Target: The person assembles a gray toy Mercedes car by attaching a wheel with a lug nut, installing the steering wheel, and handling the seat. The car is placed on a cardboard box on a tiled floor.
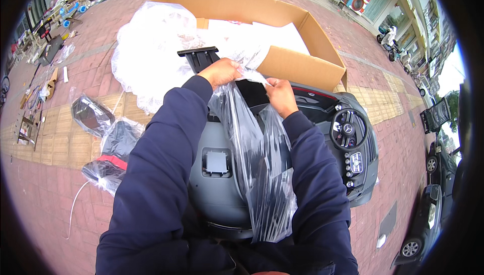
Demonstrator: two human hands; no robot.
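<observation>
My left hand (221, 72) and my right hand (281, 96) both pinch the upper edge of a clear plastic bag (242, 139), side by side and a little apart. The bag hangs down in long folds over a dark grey ride-on toy car (217, 199). Something black shows between my hands behind the film; its kind is hard to tell. At the right end of the car sits a black toy steering wheel (348, 129). A black part with a flat, wide top (199, 55) stands just beyond my left hand.
Behind the toy car is a large open cardboard box (302, 68) holding white packing. Crumpled clear plastic (151, 48) bulges over its left side. Several bagged dark parts (118, 141) lie on the paving at left. Parked cars (428, 209) line the far right.
</observation>
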